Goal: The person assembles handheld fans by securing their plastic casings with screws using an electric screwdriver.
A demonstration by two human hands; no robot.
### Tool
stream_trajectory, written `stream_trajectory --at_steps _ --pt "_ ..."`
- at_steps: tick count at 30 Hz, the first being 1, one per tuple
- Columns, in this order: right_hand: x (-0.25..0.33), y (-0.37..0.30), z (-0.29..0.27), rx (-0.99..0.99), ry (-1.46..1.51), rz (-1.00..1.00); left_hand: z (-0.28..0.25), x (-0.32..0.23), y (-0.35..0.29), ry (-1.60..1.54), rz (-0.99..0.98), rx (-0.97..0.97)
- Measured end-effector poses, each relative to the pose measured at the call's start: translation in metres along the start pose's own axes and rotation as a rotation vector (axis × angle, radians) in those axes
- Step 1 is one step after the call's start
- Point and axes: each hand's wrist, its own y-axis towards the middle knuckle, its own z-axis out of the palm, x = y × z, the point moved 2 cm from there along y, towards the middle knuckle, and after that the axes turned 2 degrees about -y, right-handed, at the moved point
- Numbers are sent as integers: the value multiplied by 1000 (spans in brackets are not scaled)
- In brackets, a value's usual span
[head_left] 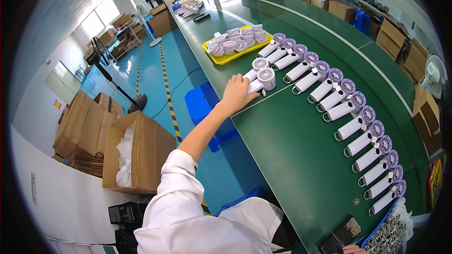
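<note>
My left hand [234, 95] is stretched out over the green workbench with its fingers closed round the white handle of a handheld fan [266, 78]. A second handheld fan [260, 63] lies right beside it, its round grille facing up. At the lower edge only a sliver of my right hand [354, 250] shows, next to a black ribbed tray [335, 241] with small parts in it; its fingers are mostly cut off. A long curved row of white handheld fans with purple heads [359, 99] lies along the bench, each with a metal loop at its handle end.
A yellow tray [225, 59] piled with white fan parts stands beyond my left hand. At the lower right is a blue bin of metal hooks [388, 235]. A blue stool [201, 103], an open carton [162, 153] and a black floor fan [137, 102] stand left of the bench.
</note>
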Motion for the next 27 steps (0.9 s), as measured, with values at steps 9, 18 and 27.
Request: stream_trajectory --at_steps 9,18,27 --pt "-2 -1 6 50 20 -27 6 -10 -6 -218 -100 54" --pt "2 -4 5 35 -61 2 8 -34 4 -940 -563 442" --pt "3 18 -15 26 -40 -10 -31 -166 -94 -1692 -637 729"
